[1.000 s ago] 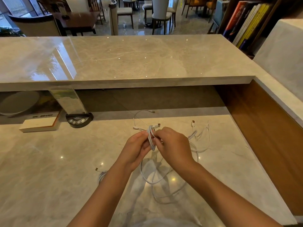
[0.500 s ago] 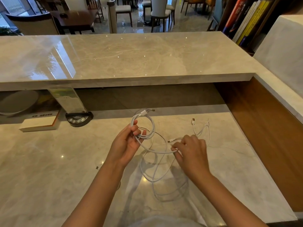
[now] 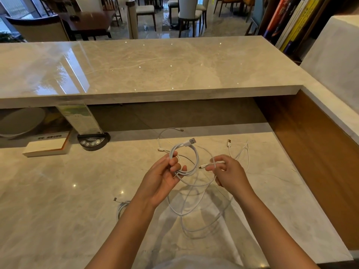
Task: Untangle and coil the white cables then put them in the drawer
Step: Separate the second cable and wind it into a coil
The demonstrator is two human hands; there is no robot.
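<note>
Two bare hands work a white USB cable (image 3: 191,172) above a marble desk (image 3: 58,191) at centre frame: the left hand (image 3: 163,177) closed around its coiled loops, the right hand (image 3: 229,171) pinching the small connector end; more cables (image 3: 241,154) lie loose beyond, upper right of the hands

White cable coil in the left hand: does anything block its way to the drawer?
Cannot tell: no drawer is in view. The left hand grips the coil, whose slack hangs to the countertop; the right hand pinches its free end.
</note>
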